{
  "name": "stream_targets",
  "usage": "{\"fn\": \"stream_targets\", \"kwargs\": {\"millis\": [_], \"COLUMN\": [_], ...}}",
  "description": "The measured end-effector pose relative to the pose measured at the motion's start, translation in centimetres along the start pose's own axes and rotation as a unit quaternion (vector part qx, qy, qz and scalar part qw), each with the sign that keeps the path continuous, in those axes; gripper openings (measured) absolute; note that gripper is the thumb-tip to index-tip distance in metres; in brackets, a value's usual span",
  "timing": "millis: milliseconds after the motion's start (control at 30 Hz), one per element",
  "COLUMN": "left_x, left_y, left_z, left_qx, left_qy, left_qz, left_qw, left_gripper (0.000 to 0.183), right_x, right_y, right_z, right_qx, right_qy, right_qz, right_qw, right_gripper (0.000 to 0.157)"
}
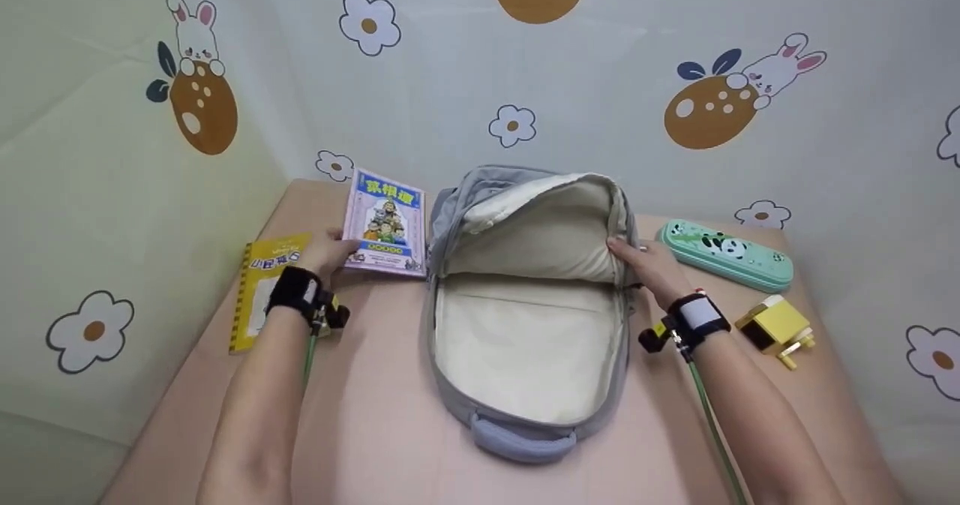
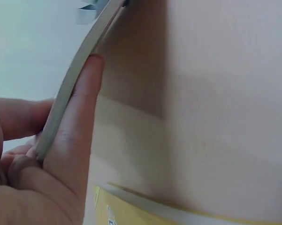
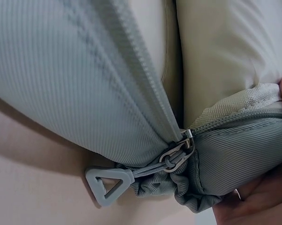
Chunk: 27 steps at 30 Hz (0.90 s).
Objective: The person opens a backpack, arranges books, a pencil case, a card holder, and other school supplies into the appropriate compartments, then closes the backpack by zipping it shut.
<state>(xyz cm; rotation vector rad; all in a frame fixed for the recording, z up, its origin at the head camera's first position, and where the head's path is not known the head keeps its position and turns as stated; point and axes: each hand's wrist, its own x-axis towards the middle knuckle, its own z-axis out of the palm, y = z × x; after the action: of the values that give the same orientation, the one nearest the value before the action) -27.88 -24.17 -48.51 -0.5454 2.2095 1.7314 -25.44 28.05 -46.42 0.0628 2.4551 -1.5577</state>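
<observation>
My left hand (image 1: 328, 251) pinches a pink and blue picture-covered book (image 1: 385, 223) by its lower left edge, beside the backpack. In the left wrist view the book (image 2: 70, 86) is seen edge-on, between the thumb and the fingers (image 2: 82, 103). A grey backpack (image 1: 529, 441) lies unzipped on the table, its cream lining (image 1: 525, 347) showing. My right hand (image 1: 652, 269) grips the right rim of its raised flap. In the right wrist view the zipper pull (image 3: 110, 185) hangs near the opening's corner, and only part of the right hand (image 3: 260, 201) shows.
A yellow spiral notebook (image 1: 259, 287) lies under the left forearm. To the right are a green panda pencil case (image 1: 727, 254) and a yellow pencil sharpener (image 1: 780, 325) with a crank. A patterned curtain (image 1: 450, 62) stands behind the pink-covered table (image 1: 390, 430).
</observation>
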Motion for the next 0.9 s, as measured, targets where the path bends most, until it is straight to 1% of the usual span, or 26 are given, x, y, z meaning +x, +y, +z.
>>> {"fn": "stream_targets", "kwargs": {"millis": [67,167,233,300,333,400,467,567,667,733,833,900], "left_x": [-0.6,-1.5,-2.3,-3.2,-3.7,-4.8,-6.1,-8.0,-10.1,-11.5,-13.7,-15.1], "left_y": [-0.1,0.1,0.3,0.7,0.9,1.2,1.5,2.1,3.2,4.0,5.1,5.6], "left_z": [-0.5,-1.4,-2.0,-2.4,-2.5,-2.7,-2.7,-2.8,-2.8,-2.6,-1.9,-1.0], "left_qx": [-0.019,0.002,0.003,-0.033,-0.062,-0.123,-0.169,-0.183,-0.186,-0.187,-0.184,-0.179], "left_qy": [0.002,0.004,-0.002,-0.016,-0.025,-0.046,-0.066,-0.089,-0.118,-0.14,-0.177,-0.21], "left_qz": [0.006,0.021,0.028,0.033,0.034,0.042,0.048,0.073,0.114,0.145,0.181,0.192], "left_qw": [0.9998,0.9998,0.9996,0.9988,0.9972,0.9904,0.9823,0.9763,0.9687,0.9614,0.9498,0.9418], "left_gripper": [0.056,0.055,0.056,0.057,0.056,0.057,0.057,0.057,0.055,0.054,0.052,0.05], "right_x": [0.0,0.4,0.8,1.1,1.2,1.4,1.5,1.5,1.5,1.5,1.4,1.4], "right_y": [-0.1,0.5,1.1,1.7,1.9,2.1,2.2,2.1,1.9,1.9,1.8,1.6], "right_z": [0.0,0.0,0.0,0.0,0.0,0.1,0.1,0.2,0.1,0.0,0.0,0.1], "right_qx": [-0.001,0.003,0.001,-0.001,-0.003,-0.004,-0.003,-0.004,-0.013,-0.018,-0.023,-0.023], "right_qy": [-0.001,0.004,0.009,0.016,0.02,0.021,0.021,0.017,0.015,0.012,0.012,0.011], "right_qz": [0.002,0.006,0.005,0.002,0.0,-0.007,-0.012,-0.015,-0.013,-0.013,-0.015,-0.015], "right_qw": [1.0,1.0,1.0,1.0,1.0,1.0,1.0,1.0,1.0,1.0,1.0,1.0], "right_gripper": [0.044,0.046,0.049,0.053,0.056,0.059,0.061,0.063,0.065,0.066,0.065,0.066]}}
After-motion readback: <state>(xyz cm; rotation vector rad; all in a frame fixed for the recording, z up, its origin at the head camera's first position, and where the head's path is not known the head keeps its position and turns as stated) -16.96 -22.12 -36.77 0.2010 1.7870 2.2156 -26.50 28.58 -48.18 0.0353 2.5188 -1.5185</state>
